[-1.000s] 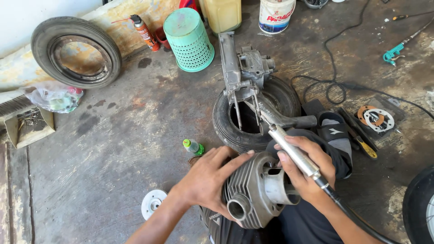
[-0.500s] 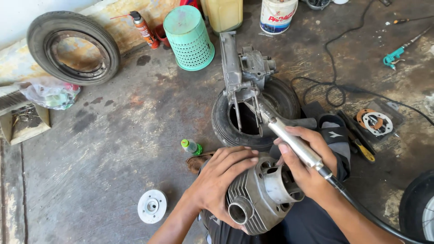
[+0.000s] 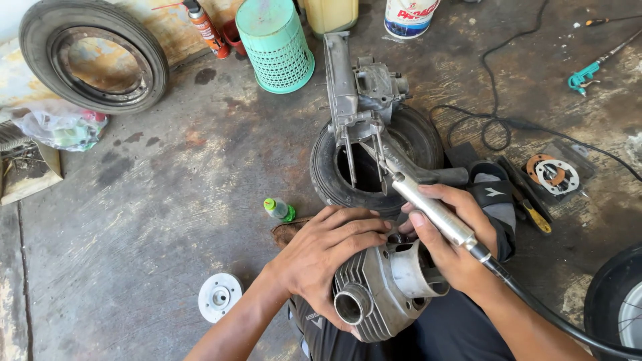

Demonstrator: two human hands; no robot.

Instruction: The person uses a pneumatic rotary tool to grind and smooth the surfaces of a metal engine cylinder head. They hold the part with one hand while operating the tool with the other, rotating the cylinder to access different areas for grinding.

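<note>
A grey finned engine cylinder (image 3: 384, 287) rests on my lap, its round ports facing me. My left hand (image 3: 328, 254) lies over its top and left side, gripping it. My right hand (image 3: 455, 241) holds a slim silver rotary tool handpiece (image 3: 435, 214) like a pen, tip pointing up and left, above the cylinder's rim. A black flexible shaft (image 3: 548, 314) runs from the handpiece off to the lower right.
An engine casing (image 3: 361, 100) sits on a small tyre (image 3: 421, 140) just ahead. A green basket (image 3: 275, 45), spray can (image 3: 202, 23), larger tyre (image 3: 93, 57), small green bottle (image 3: 277, 209), white disc (image 3: 219, 295), gasket (image 3: 552, 174), screwdriver (image 3: 531, 212) and cable (image 3: 495, 127) lie around on the stained concrete floor.
Both hands and the cylinder have shifted slightly right and closer together. My left hand has slid further over the cylinder's top. The view has drifted a little.
</note>
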